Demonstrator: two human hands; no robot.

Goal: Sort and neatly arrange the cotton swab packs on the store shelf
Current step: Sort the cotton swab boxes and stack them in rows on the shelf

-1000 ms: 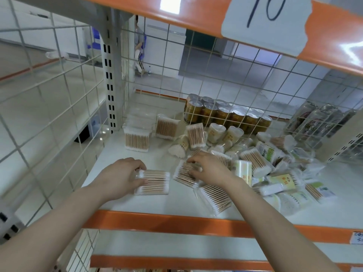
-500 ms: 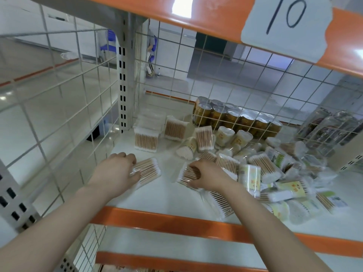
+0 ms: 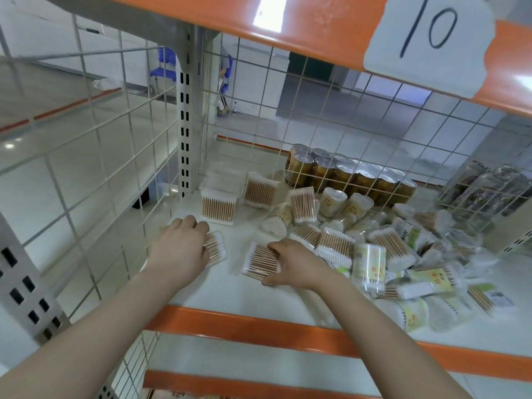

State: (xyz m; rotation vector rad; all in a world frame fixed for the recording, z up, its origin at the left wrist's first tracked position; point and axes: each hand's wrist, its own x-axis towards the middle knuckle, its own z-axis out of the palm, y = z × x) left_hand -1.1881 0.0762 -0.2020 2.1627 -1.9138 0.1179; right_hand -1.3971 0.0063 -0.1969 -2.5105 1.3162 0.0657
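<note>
My left hand (image 3: 181, 246) grips a clear pack of wooden-stick cotton swabs (image 3: 215, 246) near the shelf's left side, just in front of a standing swab pack (image 3: 218, 210). My right hand (image 3: 296, 264) holds another flat swab pack (image 3: 259, 262) lying on the white shelf (image 3: 230, 292). A loose heap of several swab packs and round swab tubs (image 3: 374, 249) fills the middle and right of the shelf. Two more packs (image 3: 260, 191) stand at the back left.
Wire mesh (image 3: 95, 156) walls the shelf on the left and behind. Gold cans (image 3: 345, 177) stand behind the rear mesh. An orange rail (image 3: 259, 326) edges the front. The shelf above carries a paper tag reading 10 (image 3: 429, 33).
My left hand has carried its swab pack up and back toward the left rear corner, turning it. My right hand stays on its pack. The camera has moved closer.
</note>
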